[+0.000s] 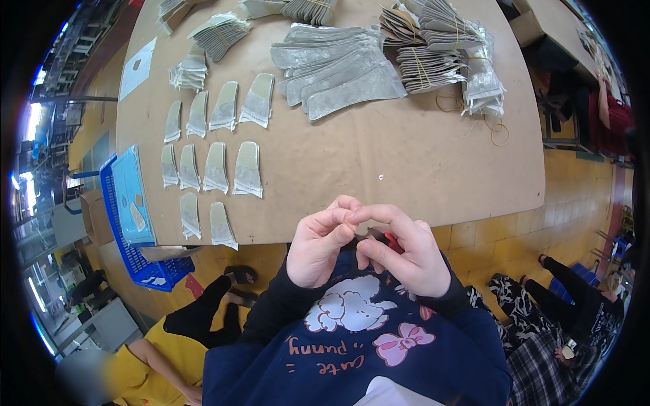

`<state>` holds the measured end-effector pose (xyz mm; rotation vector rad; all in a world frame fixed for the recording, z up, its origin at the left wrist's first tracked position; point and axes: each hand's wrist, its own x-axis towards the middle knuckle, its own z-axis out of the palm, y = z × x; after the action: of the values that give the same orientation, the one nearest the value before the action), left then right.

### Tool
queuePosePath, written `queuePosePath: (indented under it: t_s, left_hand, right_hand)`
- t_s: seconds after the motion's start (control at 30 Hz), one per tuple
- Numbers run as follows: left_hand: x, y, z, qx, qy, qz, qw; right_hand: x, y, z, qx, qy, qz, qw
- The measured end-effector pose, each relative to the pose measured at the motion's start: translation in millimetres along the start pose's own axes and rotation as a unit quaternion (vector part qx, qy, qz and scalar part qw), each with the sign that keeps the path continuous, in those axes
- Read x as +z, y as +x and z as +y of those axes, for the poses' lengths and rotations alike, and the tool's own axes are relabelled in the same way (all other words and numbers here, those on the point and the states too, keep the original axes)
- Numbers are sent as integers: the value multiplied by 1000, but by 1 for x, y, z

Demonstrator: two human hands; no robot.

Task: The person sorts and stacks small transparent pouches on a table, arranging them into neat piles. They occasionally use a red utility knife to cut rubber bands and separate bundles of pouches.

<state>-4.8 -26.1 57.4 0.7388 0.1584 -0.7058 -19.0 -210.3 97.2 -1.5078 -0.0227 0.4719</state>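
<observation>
It is a workshop with a yellow tiled floor (pixel 501 233), and a wide brown desk (pixel 406 162) takes up most of the view. Nearest of all, below the desk's front edge, the person's two hands meet over a dark blue sweatshirt (pixel 359 338) with a cartoon print. The left hand (pixel 318 247) is curled, its thumb and forefinger pinched together at the top. The right hand (pixel 403 254) is curled as well, its forefinger reaching across to touch the left fingertips; a small red and dark object (pixel 388 240) sits in it, mostly hidden by the fingers, so I cannot tell what it is.

On the desk, left of the hands, grey wedge-shaped pieces (pixel 217 166) lie flat in three rows, each apart from its neighbour. A blue plastic basket (pixel 128 223) stands at the desk's left edge. Farther back, a fanned heap of long silvery pieces (pixel 338 64) lies in the middle, with bundles tied by rubber bands (pixel 433 47) to its right and smaller stacks (pixel 203 47) to its left. Loose rubber bands (pixel 500 134) lie near the right edge. Other people sit low on the floor to either side.
</observation>
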Motion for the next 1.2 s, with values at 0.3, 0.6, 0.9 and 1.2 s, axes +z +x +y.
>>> queuePosePath:
  t_s: [0.3, 0.6, 0.9, 1.2]
  left_hand:
    - [1, 0, -1, 27, 39, 19, 999]
    - [-2, 2, -5, 77, 79, 42, 993]
    - [-3, 2, -1, 67, 93, 41, 993]
    - [-6, 2, 1, 54, 124, 50, 990]
  right_hand:
    - [0, 1, 2, -1, -4, 7, 1000]
    - [-2, 3, -2, 15, -7, 2, 1000]
    - [-3, 6, 0, 17, -11, -1, 1000]
    - [-1, 9, 7, -22, -50, 18, 998]
